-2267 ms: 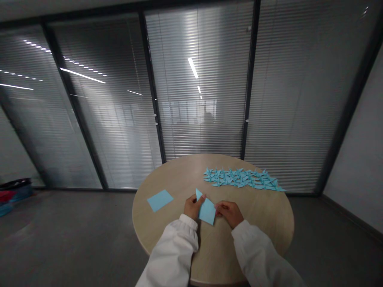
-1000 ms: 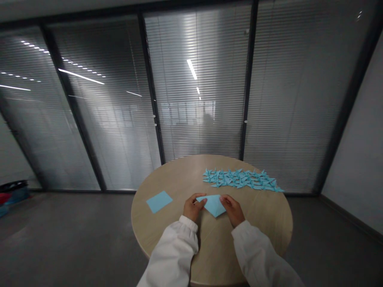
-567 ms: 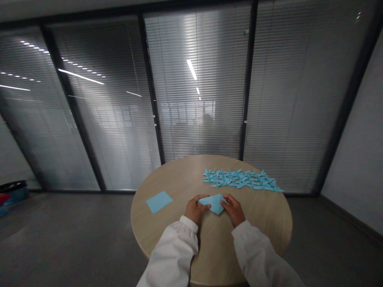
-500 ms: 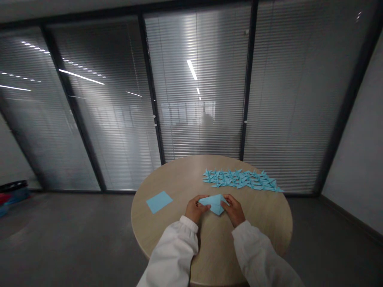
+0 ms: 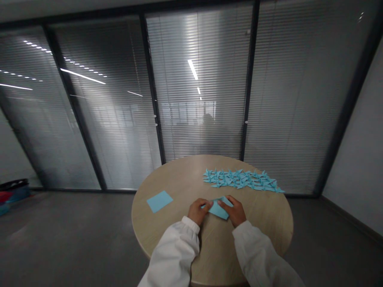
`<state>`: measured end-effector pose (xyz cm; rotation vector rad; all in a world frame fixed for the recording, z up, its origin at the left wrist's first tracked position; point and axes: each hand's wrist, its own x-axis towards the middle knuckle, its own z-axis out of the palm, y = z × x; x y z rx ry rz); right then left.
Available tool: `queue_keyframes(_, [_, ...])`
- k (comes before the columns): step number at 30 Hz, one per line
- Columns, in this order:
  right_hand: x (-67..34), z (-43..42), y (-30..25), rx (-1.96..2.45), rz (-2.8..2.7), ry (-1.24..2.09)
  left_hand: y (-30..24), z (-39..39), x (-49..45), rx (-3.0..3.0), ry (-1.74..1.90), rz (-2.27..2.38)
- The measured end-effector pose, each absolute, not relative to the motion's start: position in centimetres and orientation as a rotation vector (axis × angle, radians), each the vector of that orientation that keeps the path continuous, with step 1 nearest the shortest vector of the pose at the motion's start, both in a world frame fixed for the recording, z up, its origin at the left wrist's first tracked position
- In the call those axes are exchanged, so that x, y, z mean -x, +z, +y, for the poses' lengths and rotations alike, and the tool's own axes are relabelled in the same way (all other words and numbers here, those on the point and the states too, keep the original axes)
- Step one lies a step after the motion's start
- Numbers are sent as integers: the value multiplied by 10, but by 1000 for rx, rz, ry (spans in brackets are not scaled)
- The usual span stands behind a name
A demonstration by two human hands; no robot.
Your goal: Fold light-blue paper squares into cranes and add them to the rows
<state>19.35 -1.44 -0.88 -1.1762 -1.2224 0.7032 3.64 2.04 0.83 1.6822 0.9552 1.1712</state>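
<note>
Both hands sit close together over the near half of the table, curled and pinching one piece of paper between them. The left hand (image 5: 199,211) holds the paper's left end and the right hand (image 5: 235,211) holds its right side, with the fingers lying on top. Those fingers hide much of the folded piece of blue paper (image 5: 220,209), so its exact folds and the placing of each thumb are hard to make out. The paper's long axis runs roughly left to right across the view, with a narrow point showing just past the left hand's fingers and a wider corner near the right hand. It sits between the hands, low over the round wooden table (image 5: 179,169), but I cannot tell whether it touches the wood. White sleeves (image 5: 170,255) with gathered cuffs cover both forearms and run out of the bottom of the frame. To the left, well apart from the hands, lies a loose square of blue paper (image 5: 159,201), flat on the table. Beyond the hands, near the far rim, a long heap of folded blue paper cranes (image 5: 242,179) spreads sideways, its birds overlapping too tightly to count. Behind the table stands a glass wall with blinds (image 5: 197,79), and a dark, blurred shape (image 5: 208,119) shows through it.
</note>
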Motion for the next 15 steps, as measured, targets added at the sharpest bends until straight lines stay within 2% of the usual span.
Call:
queue_keyframes(6, [-191, -11, -12, 1157, -1249, 574, 6, 26, -35, -1626, 1116, 916])
queue_keyframes(15, [-186, -15, -11, 1191, -1612, -284, -3, 36, -33, -1322, 1079, 819])
